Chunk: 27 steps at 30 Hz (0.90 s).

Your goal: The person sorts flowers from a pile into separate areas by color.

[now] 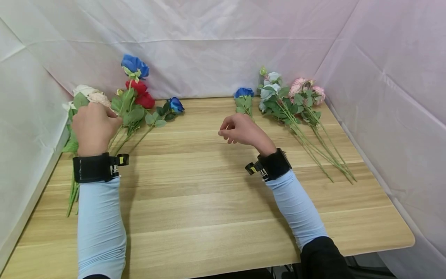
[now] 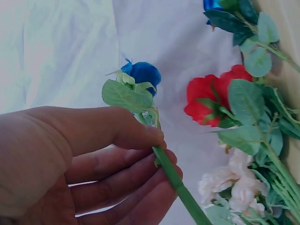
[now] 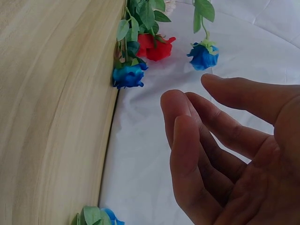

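My left hand (image 1: 95, 126) pinches the green stem of a blue rose (image 2: 144, 77) between thumb and fingers. That rose is raised above the table, its bloom in front of the white cloth in the left wrist view. Beside it lie a red rose (image 1: 141, 94), a smaller blue rose (image 1: 175, 105) and pale flowers (image 1: 98, 98), partly hidden behind my left hand. My right hand (image 1: 244, 131) hovers over the table with fingers loosely bent, holding nothing. Just behind it lies another blue rose (image 1: 244, 93), whose stem is mostly hidden by that hand.
At the back right of the wooden table (image 1: 195, 201) lie light-blue flowers (image 1: 270, 91) and pink flowers (image 1: 299, 87), their long stems pointing toward the front right. A white cloth (image 1: 209, 58) hangs behind the table and along both sides.
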{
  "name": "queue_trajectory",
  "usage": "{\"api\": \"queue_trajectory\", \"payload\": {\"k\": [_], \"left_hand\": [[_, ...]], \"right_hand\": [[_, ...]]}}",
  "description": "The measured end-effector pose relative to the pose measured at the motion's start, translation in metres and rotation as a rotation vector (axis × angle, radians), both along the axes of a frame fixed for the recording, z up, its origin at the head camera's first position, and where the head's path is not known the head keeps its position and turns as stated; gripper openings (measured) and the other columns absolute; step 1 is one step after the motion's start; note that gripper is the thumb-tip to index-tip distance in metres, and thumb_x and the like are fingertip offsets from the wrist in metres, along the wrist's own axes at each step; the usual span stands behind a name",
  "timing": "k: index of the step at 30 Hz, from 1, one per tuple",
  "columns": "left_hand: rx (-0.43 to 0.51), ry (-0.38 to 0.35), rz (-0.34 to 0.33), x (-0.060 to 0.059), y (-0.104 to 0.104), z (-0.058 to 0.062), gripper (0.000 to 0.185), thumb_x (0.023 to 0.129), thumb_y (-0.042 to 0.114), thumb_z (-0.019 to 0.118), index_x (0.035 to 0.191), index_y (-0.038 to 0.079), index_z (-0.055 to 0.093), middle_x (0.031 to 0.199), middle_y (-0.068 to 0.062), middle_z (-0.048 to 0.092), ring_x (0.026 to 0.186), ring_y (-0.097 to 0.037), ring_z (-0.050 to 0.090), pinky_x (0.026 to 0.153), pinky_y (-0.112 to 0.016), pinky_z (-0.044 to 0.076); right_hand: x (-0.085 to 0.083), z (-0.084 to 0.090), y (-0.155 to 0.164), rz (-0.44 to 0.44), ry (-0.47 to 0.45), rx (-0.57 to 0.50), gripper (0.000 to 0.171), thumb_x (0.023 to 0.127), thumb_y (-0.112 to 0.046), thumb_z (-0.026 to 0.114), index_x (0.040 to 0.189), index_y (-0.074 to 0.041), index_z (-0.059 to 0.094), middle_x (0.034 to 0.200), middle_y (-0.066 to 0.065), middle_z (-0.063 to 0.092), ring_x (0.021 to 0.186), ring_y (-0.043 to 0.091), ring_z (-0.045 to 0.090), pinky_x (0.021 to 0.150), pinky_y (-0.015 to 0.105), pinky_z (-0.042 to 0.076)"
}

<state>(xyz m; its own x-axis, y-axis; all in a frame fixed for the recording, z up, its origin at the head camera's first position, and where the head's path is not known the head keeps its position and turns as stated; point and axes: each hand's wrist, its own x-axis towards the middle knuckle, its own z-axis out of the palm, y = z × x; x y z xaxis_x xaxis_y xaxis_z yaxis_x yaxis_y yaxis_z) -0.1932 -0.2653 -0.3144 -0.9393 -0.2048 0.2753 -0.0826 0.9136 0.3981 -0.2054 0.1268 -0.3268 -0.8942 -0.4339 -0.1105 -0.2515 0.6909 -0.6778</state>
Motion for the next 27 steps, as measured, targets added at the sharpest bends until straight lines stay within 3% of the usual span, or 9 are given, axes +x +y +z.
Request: {"api": "queue_trajectory", "payload": {"k": [5,12,20,27], "left_hand": [[0.006,0.021,-0.013,0.002,0.003,0.005,0.025,0.086,0.014,0.061,0.090,0.001,0.082,0.088,-0.025,0.076,0.087,-0.052,0.064,0.057,-0.050,0.040],[0.031,-0.014,-0.043,0.002,0.010,0.006,0.027,0.091,0.018,0.063,0.100,0.000,0.081,0.104,-0.029,0.075,0.095,-0.054,0.064,0.066,-0.059,0.047],[0.007,0.060,-0.157,0.002,0.027,0.000,0.024,0.091,0.015,0.065,0.088,-0.002,0.081,0.089,-0.027,0.075,0.084,-0.049,0.066,0.071,-0.060,0.048],[0.061,0.069,-0.278,0.001,0.051,-0.002,0.022,0.089,0.011,0.063,0.086,-0.003,0.080,0.085,-0.026,0.075,0.079,-0.045,0.066,0.072,-0.055,0.048]], "right_hand": [[0.000,0.001,0.001,-0.005,-0.010,-0.004,0.020,0.102,-0.023,0.067,0.109,-0.007,0.075,0.099,0.020,0.076,0.086,0.035,0.076,0.079,0.048,0.063],[-0.001,0.000,0.001,-0.003,-0.002,0.002,0.023,0.102,-0.025,0.066,0.111,-0.005,0.075,0.099,0.020,0.077,0.087,0.035,0.076,0.076,0.043,0.063],[-0.001,-0.001,0.002,-0.003,0.008,-0.007,0.024,0.103,-0.024,0.065,0.111,-0.004,0.075,0.099,0.021,0.076,0.079,0.026,0.076,0.070,0.032,0.062],[-0.001,-0.001,0.002,-0.004,0.018,-0.015,0.021,0.103,-0.025,0.064,0.107,-0.008,0.075,0.091,0.015,0.076,0.079,0.027,0.076,0.074,0.041,0.063]]}}
